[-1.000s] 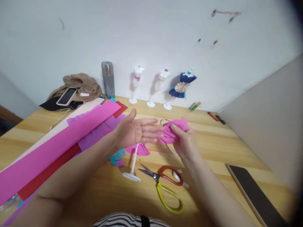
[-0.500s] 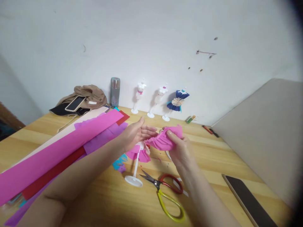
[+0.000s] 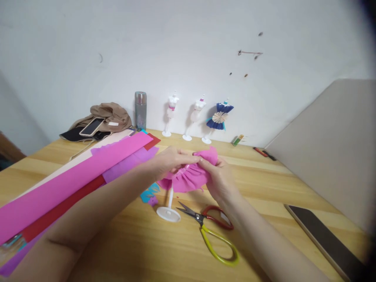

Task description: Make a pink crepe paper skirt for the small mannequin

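Note:
A gathered piece of pink crepe paper (image 3: 192, 178) is pinched between my two hands, its pleats fanning downward. My left hand (image 3: 173, 160) has its fingers closed on the left and upper edge. My right hand (image 3: 219, 178) grips the right side, thumb on top. Just behind and below the paper stands a small white mannequin stand (image 3: 168, 214), its round base and pole showing and its upper part hidden by the paper and my left hand. Scissors (image 3: 202, 219) with one red and one yellow handle lie slightly open to the right of that base.
Long crepe paper strips (image 3: 73, 170) spread over the left side. Along the wall stand a thermos (image 3: 141, 111), two bare white mannequins (image 3: 196, 113) and one in a blue paper dress (image 3: 219, 117). A phone (image 3: 323, 237) lies at right; blue scraps (image 3: 149, 192) lie near the base.
My left hand has gone from open fingers beside the paper to closing on it. The pink paper has shifted left and now spreads wider across the front of the mannequin.

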The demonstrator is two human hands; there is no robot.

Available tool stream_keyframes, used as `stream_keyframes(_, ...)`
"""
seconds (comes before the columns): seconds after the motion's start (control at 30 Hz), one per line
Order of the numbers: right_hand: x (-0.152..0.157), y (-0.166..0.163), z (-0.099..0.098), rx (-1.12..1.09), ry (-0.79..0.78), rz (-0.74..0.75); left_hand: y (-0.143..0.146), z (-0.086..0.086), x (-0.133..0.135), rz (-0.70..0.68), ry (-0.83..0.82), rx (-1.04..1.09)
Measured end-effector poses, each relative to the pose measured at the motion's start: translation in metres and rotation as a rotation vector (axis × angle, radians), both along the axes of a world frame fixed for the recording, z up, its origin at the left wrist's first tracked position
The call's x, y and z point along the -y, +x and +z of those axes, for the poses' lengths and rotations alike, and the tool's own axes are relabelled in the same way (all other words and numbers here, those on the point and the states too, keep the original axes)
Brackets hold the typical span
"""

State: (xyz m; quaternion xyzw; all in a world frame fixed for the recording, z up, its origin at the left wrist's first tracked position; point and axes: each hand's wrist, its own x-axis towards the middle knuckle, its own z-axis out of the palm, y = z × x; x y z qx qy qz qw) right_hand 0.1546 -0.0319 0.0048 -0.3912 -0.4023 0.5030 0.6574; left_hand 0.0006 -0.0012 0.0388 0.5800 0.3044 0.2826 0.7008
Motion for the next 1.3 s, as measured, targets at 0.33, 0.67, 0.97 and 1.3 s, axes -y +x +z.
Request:
stream_keyframes(0.33, 0.006, 0.005, 0.007, 0.103, 0.096, 0.026, -0.005, 0.011, 0.009, 0.140, 0.389, -0.345)
stream_keyframes(0.67, 0.008, 0.020, 0.021, 0.330, 0.134, 0.039, -0.014, 0.025, 0.015, 0.113, 0.572, -0.564)
stream_keyframes(0.97, 0.012, 0.021, 0.029, 0.375, 0.038, 0.281, -0.012, 0.022, 0.015, 0.017, 0.604, -0.578)
stream_keyframes(1.3, 0.012, 0.026, 0.030, 0.433, 0.061, 0.237, -0.018, 0.018, 0.010, -0.053, 0.648, -0.526)
